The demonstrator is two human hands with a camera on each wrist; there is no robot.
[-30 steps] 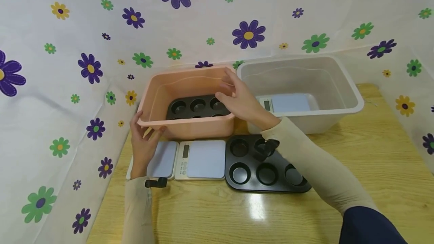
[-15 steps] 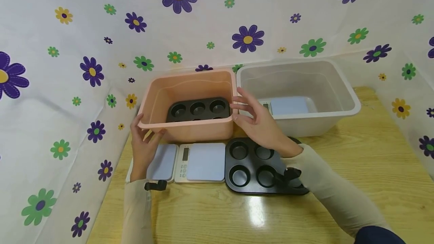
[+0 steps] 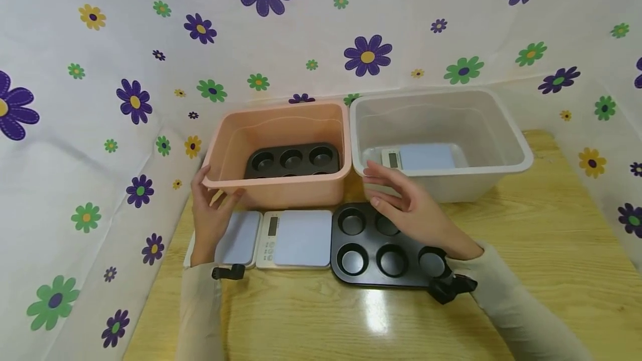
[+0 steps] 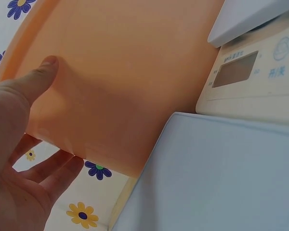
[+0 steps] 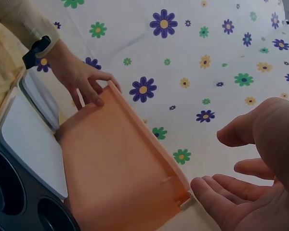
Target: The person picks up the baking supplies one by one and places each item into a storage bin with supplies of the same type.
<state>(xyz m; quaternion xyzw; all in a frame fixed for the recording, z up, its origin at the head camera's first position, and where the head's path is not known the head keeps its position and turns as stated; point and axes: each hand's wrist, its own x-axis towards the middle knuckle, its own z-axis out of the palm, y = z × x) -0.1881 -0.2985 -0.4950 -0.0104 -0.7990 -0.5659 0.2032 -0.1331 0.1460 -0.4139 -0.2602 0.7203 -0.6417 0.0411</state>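
My left hand holds the near left corner of a peach plastic bin. In the left wrist view the thumb lies on the bin's front wall and the fingers reach around its side. A dark muffin tin lies inside that bin, its near part hidden by the front wall. My right hand hovers with loosely bent fingers and nothing in it, in front of a white bin and over a second dark muffin tin. A kitchen scale lies in the white bin.
Two kitchen scales, a right one and a left one, lie side by side before the peach bin. My left forearm partly covers the left one. Behind the bins hangs a flowered sheet. Wooden tabletop shows at the right.
My right hand has come away from the peach bin's right end and moved right and nearer, over the muffin tin on the table. The left hand stays at the bin's corner.
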